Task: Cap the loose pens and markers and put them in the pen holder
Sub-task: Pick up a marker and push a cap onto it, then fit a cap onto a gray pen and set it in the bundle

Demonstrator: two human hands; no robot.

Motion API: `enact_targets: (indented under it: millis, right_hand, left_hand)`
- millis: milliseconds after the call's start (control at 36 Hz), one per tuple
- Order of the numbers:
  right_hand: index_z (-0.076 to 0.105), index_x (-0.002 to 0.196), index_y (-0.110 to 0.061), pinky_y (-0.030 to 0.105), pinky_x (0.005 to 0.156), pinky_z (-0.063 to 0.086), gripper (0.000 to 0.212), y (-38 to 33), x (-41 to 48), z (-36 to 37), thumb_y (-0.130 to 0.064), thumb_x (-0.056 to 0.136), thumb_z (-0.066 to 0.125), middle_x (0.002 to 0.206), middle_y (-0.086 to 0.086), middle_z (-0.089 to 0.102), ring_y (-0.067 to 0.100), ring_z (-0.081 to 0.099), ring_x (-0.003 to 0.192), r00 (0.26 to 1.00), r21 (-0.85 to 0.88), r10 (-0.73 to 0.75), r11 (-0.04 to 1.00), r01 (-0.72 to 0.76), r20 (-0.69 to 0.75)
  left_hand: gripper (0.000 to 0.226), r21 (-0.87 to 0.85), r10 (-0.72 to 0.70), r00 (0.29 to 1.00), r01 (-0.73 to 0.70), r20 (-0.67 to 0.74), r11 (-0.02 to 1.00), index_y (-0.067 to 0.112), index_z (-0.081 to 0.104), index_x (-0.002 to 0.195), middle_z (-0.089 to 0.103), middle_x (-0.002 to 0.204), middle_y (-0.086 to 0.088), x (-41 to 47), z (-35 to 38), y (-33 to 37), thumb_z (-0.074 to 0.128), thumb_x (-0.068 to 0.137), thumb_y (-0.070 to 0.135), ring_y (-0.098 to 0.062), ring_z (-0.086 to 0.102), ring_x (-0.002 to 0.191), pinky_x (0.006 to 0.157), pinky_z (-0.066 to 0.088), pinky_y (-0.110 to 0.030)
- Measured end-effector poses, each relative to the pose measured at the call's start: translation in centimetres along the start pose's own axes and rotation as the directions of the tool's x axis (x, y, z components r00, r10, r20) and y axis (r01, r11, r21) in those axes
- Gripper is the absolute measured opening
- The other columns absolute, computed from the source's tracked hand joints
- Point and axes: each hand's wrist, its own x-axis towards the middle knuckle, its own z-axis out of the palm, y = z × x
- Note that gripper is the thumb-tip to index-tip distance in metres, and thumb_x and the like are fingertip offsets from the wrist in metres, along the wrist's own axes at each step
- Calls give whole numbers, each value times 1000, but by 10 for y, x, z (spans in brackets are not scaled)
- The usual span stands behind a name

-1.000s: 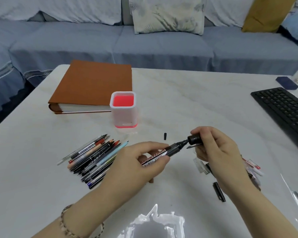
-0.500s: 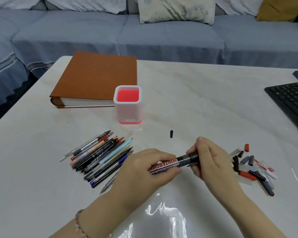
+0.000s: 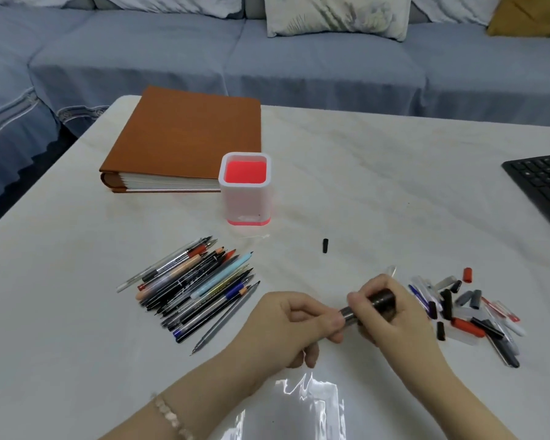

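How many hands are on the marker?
2. The left hand grips the marker by the barrel; the right hand grips its cap end.

Lower centre: left hand [image 3: 294, 325] & right hand [image 3: 394, 325] both grip a black marker [image 3: 383, 300] betw. them. Uncapped pens [image 3: 194, 287] piled centre-left, loose caps [image 3: 464, 309] lower right, pen holder [image 3: 245, 198] upright mid-frame, brown album [image 3: 188, 138] behind it

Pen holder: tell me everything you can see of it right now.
The pen holder is a white, square, plastic-looking cup with rounded corners, a bright red inside and a red band round its foot. It stands upright on the marble-look table, by the near right corner of the brown binder; whether they touch cannot be told. No pens stick out of its open top.
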Motion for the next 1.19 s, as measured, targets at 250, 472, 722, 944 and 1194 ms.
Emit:
enact_targets:
  millis: [250,472,722,944,1194]
  right_hand:
    - [54,66,-17,25,57,32,25,37,7,-3,-31,86,57,52,-3,50,10,44,50,961,-60,273,959,-276,-51]
    - [54,86,-13,20,54,36,20,45,45,8,-32,84,60,61,-2,50,13,46,54,985,-357,152,918,-172,-84]
    - [46,126,-15,13,72,33,47,46,33,0,-16,82,62,102,-1,51,4,46,67,999,-565,37,824,-47,-29]
    - [68,89,-6,30,69,41,12,37,13,-115,-6,80,60,80,7,61,23,54,74,962,-735,-53,657,-169,-268]
    - [69,98,-17,29,73,38,24,53,42,-167,-6,83,54,93,2,50,24,54,89,988,-878,54,454,-151,-142]
  left_hand:
    - [15,944,574,799,-24,-179,329,16,67,78,66,73,3,8,-64,-44,53,80,21,-18,62,67,56,47,-24]
    - [22,973,445,871,139,-208,185,17,62,64,56,59,3,15,-74,-66,78,59,3,-20,54,51,40,16,-13]
    - [19,915,366,903,67,-226,399,11,63,87,54,86,-3,22,-52,-60,47,81,19,-24,56,78,67,48,-38]
    - [15,851,393,911,-105,-124,514,28,59,89,53,85,13,32,-21,-41,56,84,14,-3,52,79,65,40,-19]
    - [25,816,392,913,-140,-113,561,39,56,77,62,80,13,30,-4,-32,55,83,15,-1,57,78,69,44,-19]
